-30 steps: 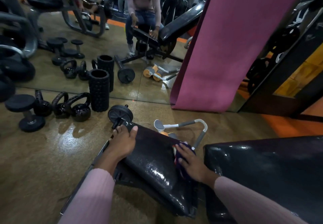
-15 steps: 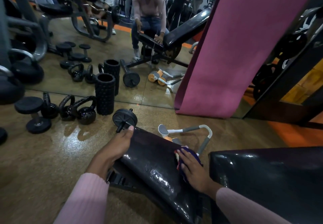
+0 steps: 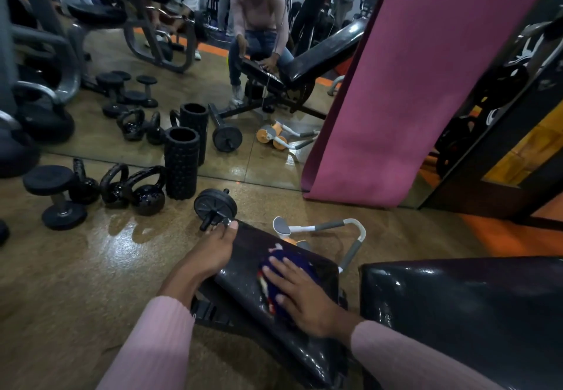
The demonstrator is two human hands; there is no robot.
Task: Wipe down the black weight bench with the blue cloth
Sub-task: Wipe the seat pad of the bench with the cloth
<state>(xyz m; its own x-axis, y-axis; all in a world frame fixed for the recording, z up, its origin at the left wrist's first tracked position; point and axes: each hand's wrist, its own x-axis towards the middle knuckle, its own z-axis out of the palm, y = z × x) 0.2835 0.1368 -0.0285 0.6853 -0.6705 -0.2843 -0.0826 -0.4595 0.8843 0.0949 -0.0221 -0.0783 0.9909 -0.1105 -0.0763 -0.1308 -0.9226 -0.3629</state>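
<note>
The black weight bench has a small seat pad (image 3: 243,270) at lower centre and a larger back pad (image 3: 463,304) at lower right. My left hand (image 3: 210,252) grips the seat pad's far left edge. My right hand (image 3: 301,292) lies flat on the blue cloth (image 3: 300,263), pressing it onto the middle of the seat pad. The cloth shows dark blue with white and red patches; most of it is hidden under my fingers.
A black ab wheel (image 3: 215,207) lies just beyond the seat pad, an orange and white roller frame (image 3: 323,228) to its right. Kettlebells (image 3: 143,191), a dumbbell (image 3: 58,194) and a foam roller (image 3: 182,162) stand at left before a wall mirror. A pink mat (image 3: 396,85) leans against it.
My right hand has slid the cloth from the seat pad's right edge toward its middle. My left hand keeps its hold on the pad's left edge.
</note>
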